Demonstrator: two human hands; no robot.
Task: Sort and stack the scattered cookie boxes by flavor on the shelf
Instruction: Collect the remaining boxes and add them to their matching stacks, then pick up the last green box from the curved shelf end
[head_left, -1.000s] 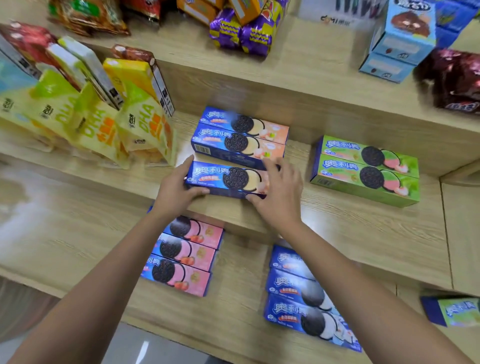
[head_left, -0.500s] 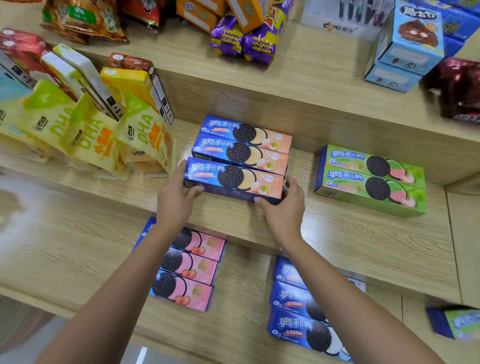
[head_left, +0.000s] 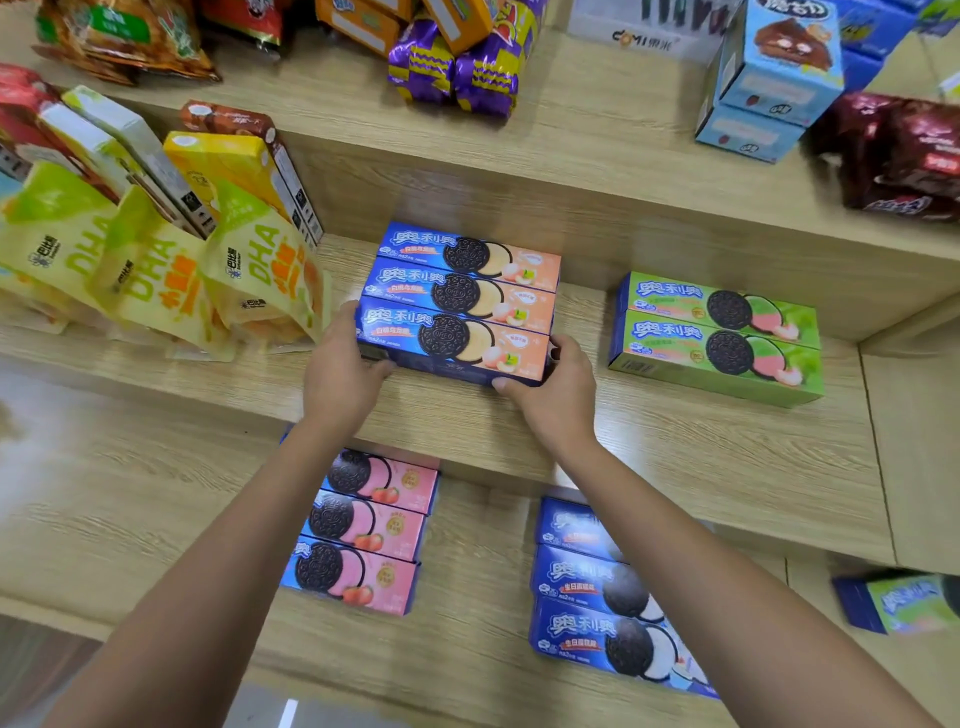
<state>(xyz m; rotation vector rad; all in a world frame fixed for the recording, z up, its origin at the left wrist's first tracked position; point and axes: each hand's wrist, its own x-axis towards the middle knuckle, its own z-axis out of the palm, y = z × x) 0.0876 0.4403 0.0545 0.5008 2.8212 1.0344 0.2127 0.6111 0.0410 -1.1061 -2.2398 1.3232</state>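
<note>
Three blue-and-orange peach cookie boxes lie side by side on the middle shelf (head_left: 701, 467). My left hand (head_left: 340, 374) grips the left end of the nearest peach box (head_left: 457, 340), and my right hand (head_left: 558, 387) grips its right end. That box touches the two peach boxes behind it (head_left: 467, 275). Two green cookie boxes (head_left: 717, 338) lie to the right on the same shelf. On the lower shelf, three pink strawberry boxes (head_left: 363, 530) sit under my left arm, and blue boxes (head_left: 597, 597) under my right arm.
Yellow DHA snack bags (head_left: 156, 270) lean at the left of the middle shelf, close to my left hand. A lone green box (head_left: 898, 603) lies at the lower right. The top shelf holds purple packs (head_left: 457, 62), light-blue boxes (head_left: 774, 78) and dark red bags (head_left: 904, 150).
The nearest peach box has been pushed back against the other two. My hands slid outward to its two ends and still hold it.
</note>
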